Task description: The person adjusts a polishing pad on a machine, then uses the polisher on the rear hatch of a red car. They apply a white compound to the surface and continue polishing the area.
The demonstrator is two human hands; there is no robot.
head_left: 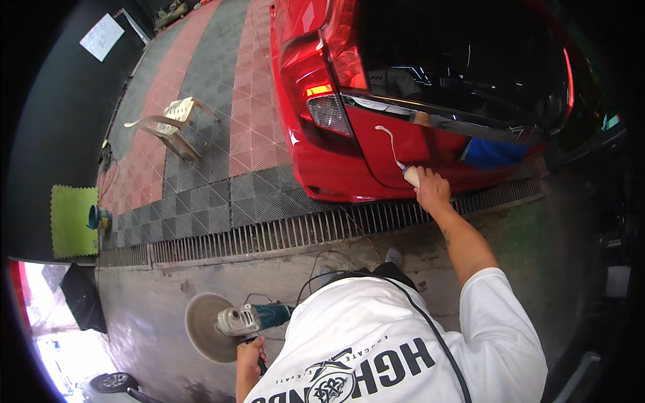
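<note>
My right hand [433, 191] is wrapped round a pale squeeze bottle [412, 176], its nozzle at the red tailgate of a car [383, 164]. From the nozzle a wavy line of whitish cream [390, 139] runs up the paint, beneath a chrome strip [430, 119]. Low on my left side, my left hand [250, 354] grips the dark side handle of a green and grey power polisher [243, 320]. The polisher's round, pale pad [203, 328] faces away from my body. Whether the pad is spinning cannot be told.
A dark cable [440, 336] runs over my white shirt. A metal drain grate [269, 236] crosses the floor before my feet. Left of the car stand a cream plastic chair [176, 122], a blue bucket [99, 217] and a green mat [70, 221]. Another car's wheel [113, 383] shows at lower left.
</note>
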